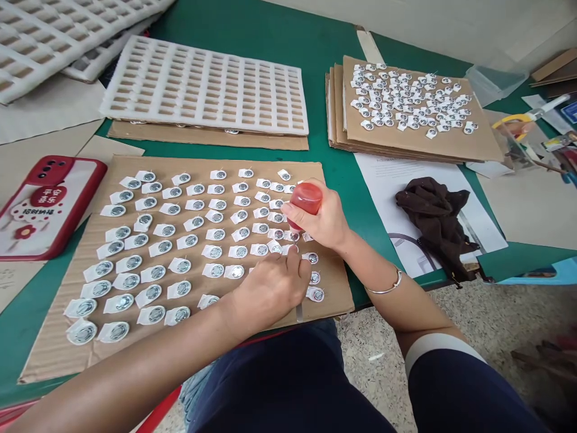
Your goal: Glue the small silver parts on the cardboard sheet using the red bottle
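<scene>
- Head view: my cardboard sheet (54, 355) lies flat on the green table (336, 174), right before me, most likely so that everything on it falls within reach of both hands.
- White-tabbed discs (127, 281) spread over the sheet in rough rows, their tabs mostly pointing to its left side; I judge that the spacing lets each one be reached singly.
- My right hand (328, 219) wraps a red bottle (307, 197) above the sheet's right part, thumb against its side, rounded end up and the other end down toward the discs; the tilt seems meant for aiming low.
- My left hand (274, 288) is low over the sheet's right half, fingers drawn together close under the bottle. My knuckles hide the fingertips, so I cannot tell whether they pinch a disc or just touch one.
- Beyond the sheet, a white foam tray (112, 103) lies on a cardboard base (198, 137), a few discs peeping from beneath; it perhaps acts as a cover.
- Beyond the sheet and to its right, a stack of boards (383, 141) carries crowded discs on top, piled presumably to save room.
- A red-cased phone (49, 207) lies left of the sheet and a dark cloth (433, 210) right of it, seemingly clear of my hands.
</scene>
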Available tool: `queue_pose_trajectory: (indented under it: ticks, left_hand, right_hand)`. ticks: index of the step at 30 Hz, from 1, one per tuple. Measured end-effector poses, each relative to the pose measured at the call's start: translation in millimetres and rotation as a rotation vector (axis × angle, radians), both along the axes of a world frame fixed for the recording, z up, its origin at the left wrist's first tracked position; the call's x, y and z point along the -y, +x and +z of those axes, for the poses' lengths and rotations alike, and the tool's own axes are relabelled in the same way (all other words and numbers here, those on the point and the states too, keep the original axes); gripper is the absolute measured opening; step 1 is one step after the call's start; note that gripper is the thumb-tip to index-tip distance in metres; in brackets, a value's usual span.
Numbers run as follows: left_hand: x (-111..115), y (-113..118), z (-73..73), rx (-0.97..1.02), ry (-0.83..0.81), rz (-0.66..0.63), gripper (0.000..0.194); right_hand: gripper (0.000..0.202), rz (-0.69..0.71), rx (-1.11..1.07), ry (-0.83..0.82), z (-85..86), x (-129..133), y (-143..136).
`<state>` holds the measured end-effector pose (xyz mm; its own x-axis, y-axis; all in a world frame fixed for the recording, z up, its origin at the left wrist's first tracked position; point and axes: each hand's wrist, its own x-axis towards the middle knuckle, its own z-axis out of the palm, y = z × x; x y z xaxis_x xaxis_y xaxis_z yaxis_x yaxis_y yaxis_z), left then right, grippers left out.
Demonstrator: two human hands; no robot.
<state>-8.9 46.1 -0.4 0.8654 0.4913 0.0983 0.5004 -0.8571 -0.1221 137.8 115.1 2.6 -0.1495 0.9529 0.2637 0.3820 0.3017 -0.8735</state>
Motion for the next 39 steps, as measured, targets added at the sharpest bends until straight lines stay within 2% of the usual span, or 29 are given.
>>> queue_pose_trajectory:
  ticks: [11,17,28,39]
  left_hand:
    - [1.1,0.3,-1.7,0.008,0.035,-0.001,0.018]
    - [0.6,-0.3,-1.3,0.025,0.064,-0.003,0.016]
    - [0.5,0.8,1.5,-0.007,0.037,-0.001,0.018]
    - [-0.2,1.0,0.6,0.078,0.038,-0.014,0.014]
  right_hand:
    - [0.028,-0.004,0.041,0.021,-0.9,-0.2,0.3]
    - [0.030,-0.032,0.086,0.095,-2.6,-1.7,-0.1]
    - [0.028,-0.032,0.093,0.093,-3.2,-2.2,0.9]
    - [0.028,-0.061,0.106,0.142,-6.4,-5.6,3.0]
